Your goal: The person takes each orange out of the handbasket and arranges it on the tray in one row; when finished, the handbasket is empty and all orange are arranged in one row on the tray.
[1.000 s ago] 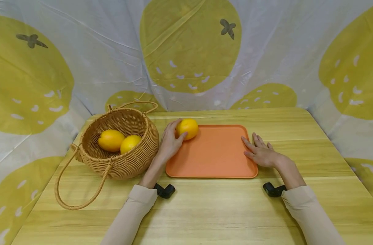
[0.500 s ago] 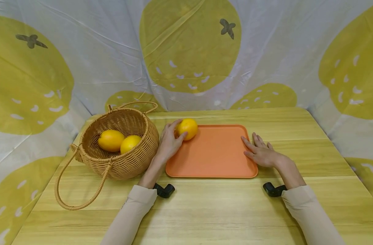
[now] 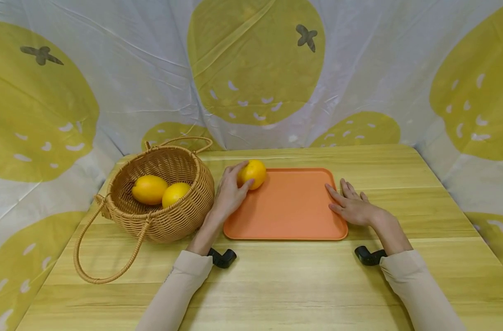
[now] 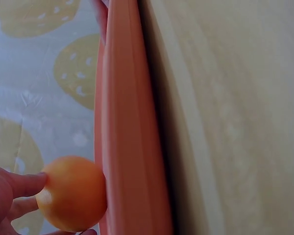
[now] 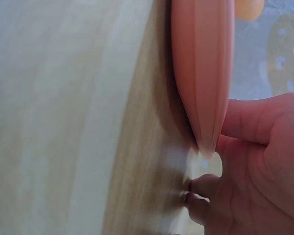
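In the head view my left hand (image 3: pixel 229 192) grips an orange (image 3: pixel 255 174) at the far left corner of an orange-coloured tray (image 3: pixel 288 207). Thumb and fingers curl round the fruit's left side. The left wrist view shows the same orange (image 4: pixel 74 193) against the tray's rim (image 4: pixel 132 122), with several fingers about it. My right hand (image 3: pixel 354 207) rests at the tray's right edge, its fingers fairly straight. The thumb and index finger touch the rim there, and the other fingers lie beyond it, toward the table. In the right wrist view this hand (image 5: pixel 264 156) meets the tray's corner.
A wicker basket (image 3: pixel 193 207) stands left of the tray, close to my left forearm. Inside lie two more oranges, one deeper-coloured (image 3: pixel 149 190) and one yellower (image 3: pixel 176 193). Its handle (image 3: pixel 106 279) hangs over the wooden table (image 3: pixel 292 285). A fruit-printed cloth (image 3: pixel 350 69) hangs behind.
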`<state>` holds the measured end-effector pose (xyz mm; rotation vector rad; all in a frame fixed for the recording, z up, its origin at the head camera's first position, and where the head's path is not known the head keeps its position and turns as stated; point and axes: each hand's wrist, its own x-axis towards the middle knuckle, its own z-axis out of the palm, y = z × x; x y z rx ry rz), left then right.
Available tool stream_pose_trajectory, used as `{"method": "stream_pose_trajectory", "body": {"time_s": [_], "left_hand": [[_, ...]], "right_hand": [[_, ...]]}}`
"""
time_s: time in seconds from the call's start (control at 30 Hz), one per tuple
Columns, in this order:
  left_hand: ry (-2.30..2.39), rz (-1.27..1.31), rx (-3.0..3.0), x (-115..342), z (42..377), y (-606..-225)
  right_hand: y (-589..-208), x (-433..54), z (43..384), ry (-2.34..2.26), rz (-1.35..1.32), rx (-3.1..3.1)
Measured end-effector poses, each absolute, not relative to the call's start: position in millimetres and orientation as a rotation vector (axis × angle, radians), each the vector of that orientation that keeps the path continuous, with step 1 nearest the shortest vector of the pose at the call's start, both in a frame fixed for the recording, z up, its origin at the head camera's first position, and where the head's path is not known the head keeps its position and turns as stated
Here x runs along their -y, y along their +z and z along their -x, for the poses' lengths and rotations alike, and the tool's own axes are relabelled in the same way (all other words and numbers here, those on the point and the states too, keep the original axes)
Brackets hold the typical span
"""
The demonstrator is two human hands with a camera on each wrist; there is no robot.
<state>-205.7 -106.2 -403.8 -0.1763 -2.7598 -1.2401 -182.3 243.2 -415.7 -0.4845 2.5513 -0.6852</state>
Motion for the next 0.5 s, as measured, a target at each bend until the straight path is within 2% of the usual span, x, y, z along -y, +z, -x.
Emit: {"method": "stream_pose_trajectory", "body": {"time_s": [0.5], "left_hand": [[-1.001, 0.077, 2.777, 98.2, 198.0, -402.0]], "right_hand": [[-416.2, -243.1, 182.7, -0.661, 0.475, -2.561]]}}
